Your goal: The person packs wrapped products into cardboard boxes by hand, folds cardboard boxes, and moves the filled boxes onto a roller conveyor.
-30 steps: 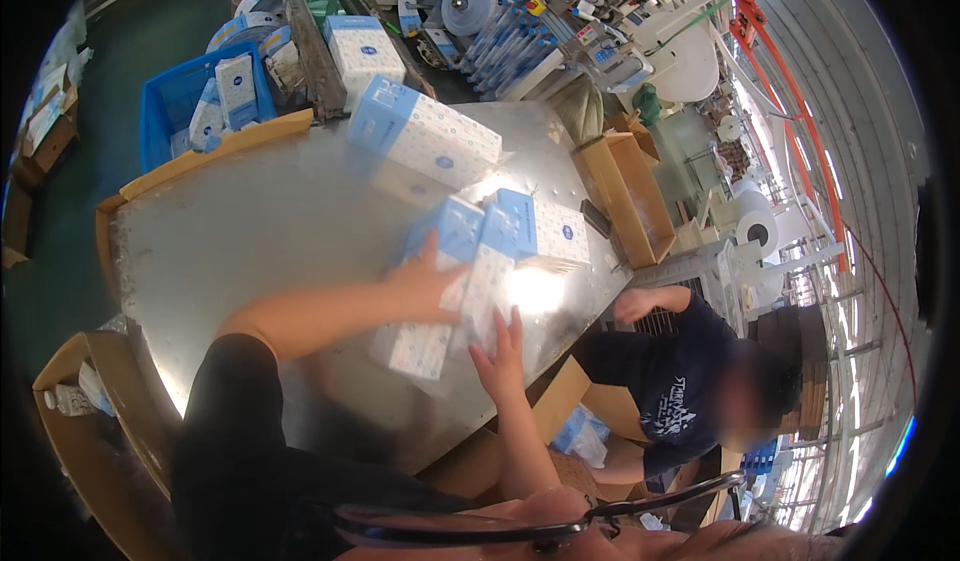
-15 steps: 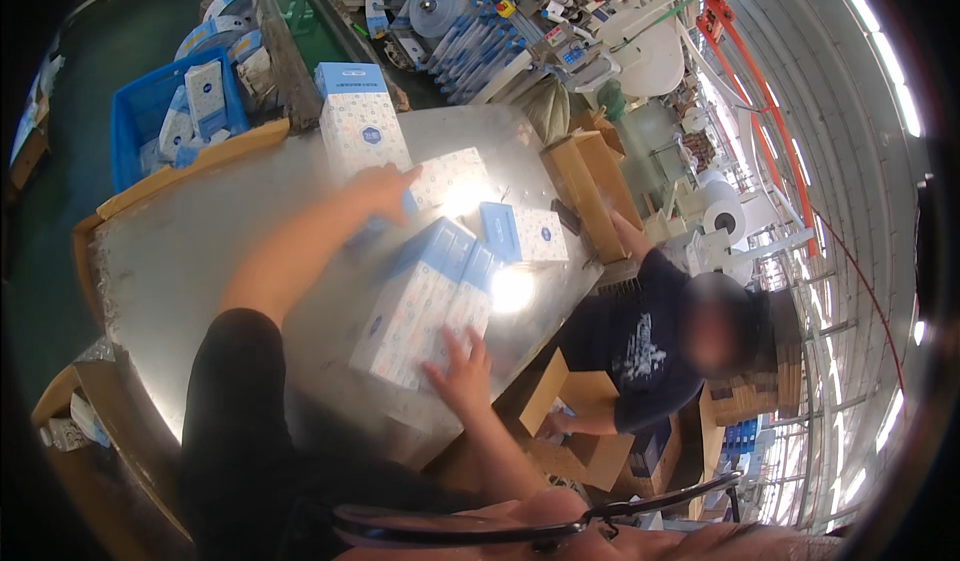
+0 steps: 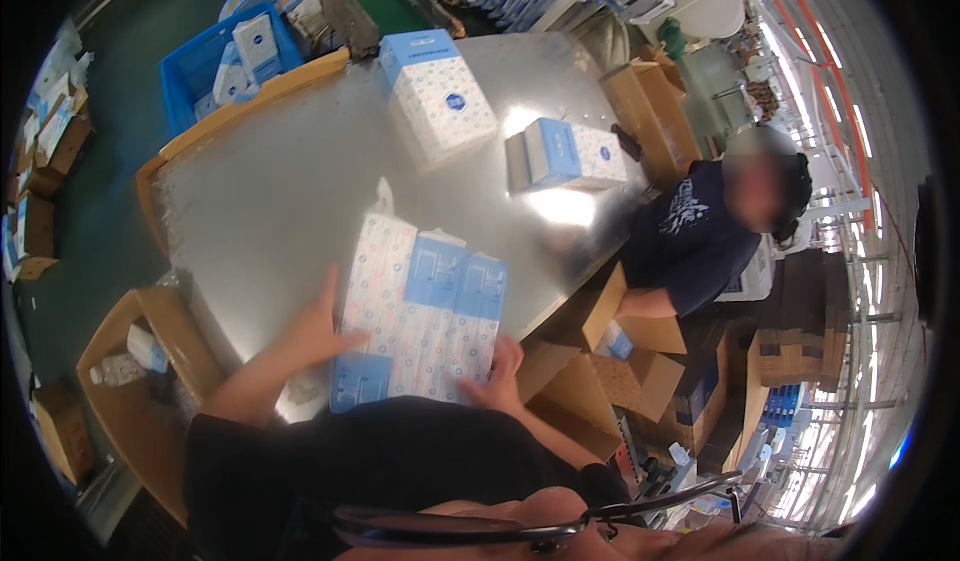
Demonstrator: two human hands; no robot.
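Several white-and-blue patterned packs (image 3: 430,331) are pressed side by side in a row close to my body, over the near edge of the metal table (image 3: 250,201). My left hand (image 3: 322,333) presses their left side, its thumb on the front of the leftmost pack. My right hand (image 3: 495,379) grips the lower right side of the row. A loose white flap sticks up at the top of the left pack. Farther off on the table stands a larger pack of the same pattern (image 3: 435,101). Right of it lies a smaller one (image 3: 590,156).
A co-worker in a dark shirt (image 3: 690,221) reaches into an open carton (image 3: 650,326) on the right. Another carton (image 3: 650,111) stands at the table's far right. A blue crate (image 3: 185,91) with packs is at far left; a carton (image 3: 165,346) sits near left.
Both hands have drawn packs together toward my body, and my left hand has come back from the far packs. My view has shifted. The co-worker's arm has left the far carton.
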